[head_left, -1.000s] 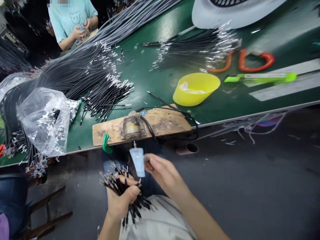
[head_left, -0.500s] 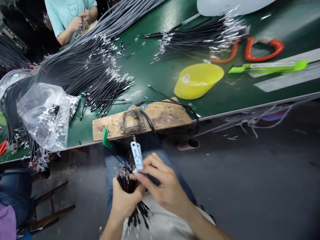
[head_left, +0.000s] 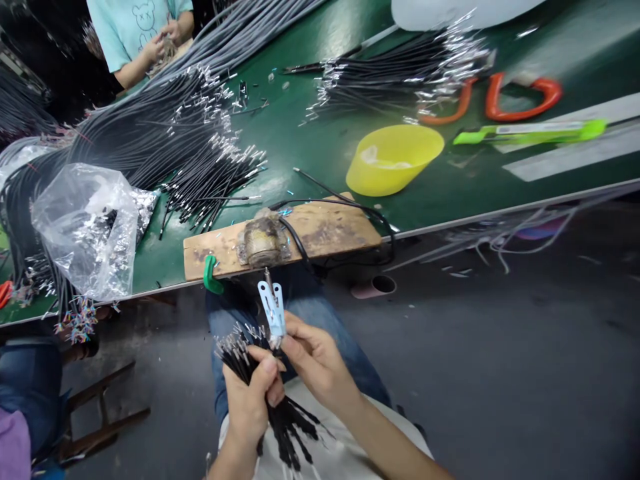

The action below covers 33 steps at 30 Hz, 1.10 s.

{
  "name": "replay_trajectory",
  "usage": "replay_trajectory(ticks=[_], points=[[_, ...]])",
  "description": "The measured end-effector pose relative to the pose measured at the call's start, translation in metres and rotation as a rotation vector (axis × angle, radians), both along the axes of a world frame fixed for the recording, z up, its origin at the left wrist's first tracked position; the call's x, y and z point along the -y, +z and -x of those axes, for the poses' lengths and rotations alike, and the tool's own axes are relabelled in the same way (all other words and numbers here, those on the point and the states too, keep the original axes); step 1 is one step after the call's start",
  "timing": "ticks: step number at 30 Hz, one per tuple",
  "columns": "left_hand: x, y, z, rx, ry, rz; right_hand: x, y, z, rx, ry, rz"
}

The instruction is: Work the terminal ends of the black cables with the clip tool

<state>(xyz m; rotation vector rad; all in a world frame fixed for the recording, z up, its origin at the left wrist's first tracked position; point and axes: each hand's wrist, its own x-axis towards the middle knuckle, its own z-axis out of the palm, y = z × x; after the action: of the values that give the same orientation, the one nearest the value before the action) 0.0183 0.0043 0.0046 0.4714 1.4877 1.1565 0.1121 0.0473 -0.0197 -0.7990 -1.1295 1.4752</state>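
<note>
My left hand (head_left: pixel 253 393) is wrapped round a bundle of short black cables (head_left: pixel 293 430), their silvery stripped ends fanning out above the thumb. At the bundle's upper right, my right hand (head_left: pixel 317 363) is closed in a pinch, touching or nearly touching the lower end of a light blue clothespin (head_left: pixel 273 313). Something small and whitish shows at these fingertips, too small to name. The clothespin hangs on a thin metal shaft from a round, worn motor (head_left: pixel 263 241), which is fixed to a wooden board (head_left: pixel 330 230) at the table edge.
A green clamp (head_left: pixel 213 275) grips the board. Black cables with silvery ends (head_left: pixel 210 180) and a plastic bag (head_left: pixel 85 230) lie left. A yellow cup (head_left: pixel 395 160), orange-handled scissors (head_left: pixel 525 100) and a green cutter (head_left: pixel 533 133) lie right. A co-worker (head_left: pixel 135 40) sits across the table.
The clothespin has turned and now shows its two legs apart. My left thumb has moved up across the bundle, which has tilted and spread at the bottom. My right hand has shifted slightly.
</note>
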Motion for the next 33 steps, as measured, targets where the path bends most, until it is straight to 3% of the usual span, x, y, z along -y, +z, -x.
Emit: replay_trajectory(ticks=[3,7,12,15,17,19,23,26,29,33], points=[[-0.001,0.001,0.002,0.029,-0.035,-0.009,-0.003,-0.005,-0.005,-0.081,0.110,0.090],[0.003,-0.001,0.004,0.018,-0.058,-0.045,-0.008,0.003,-0.009,-0.051,0.125,-0.012],[0.003,-0.002,0.003,-0.084,0.002,-0.107,-0.005,0.011,-0.005,0.025,-0.051,-0.045],[0.002,-0.002,0.002,-0.076,0.014,-0.122,-0.003,0.010,-0.004,0.122,-0.221,-0.224],[0.003,-0.003,0.003,0.010,-0.015,-0.088,-0.004,0.009,-0.005,0.122,-0.223,-0.306],[0.003,-0.003,0.004,0.065,-0.031,-0.075,-0.006,0.008,-0.006,-0.007,-0.087,-0.214],[-0.003,-0.001,0.008,-0.003,-0.050,-0.139,-0.014,0.010,-0.008,-0.418,0.354,0.245],[-0.009,0.003,0.011,-0.054,-0.058,-0.192,-0.023,0.011,-0.011,-0.421,0.533,0.481],[-0.010,0.005,0.012,-0.092,-0.054,-0.198,-0.036,0.012,-0.015,-0.247,0.467,0.585],[-0.005,0.004,0.014,-0.173,-0.002,-0.222,-0.053,0.024,-0.013,-0.198,0.173,0.489]])
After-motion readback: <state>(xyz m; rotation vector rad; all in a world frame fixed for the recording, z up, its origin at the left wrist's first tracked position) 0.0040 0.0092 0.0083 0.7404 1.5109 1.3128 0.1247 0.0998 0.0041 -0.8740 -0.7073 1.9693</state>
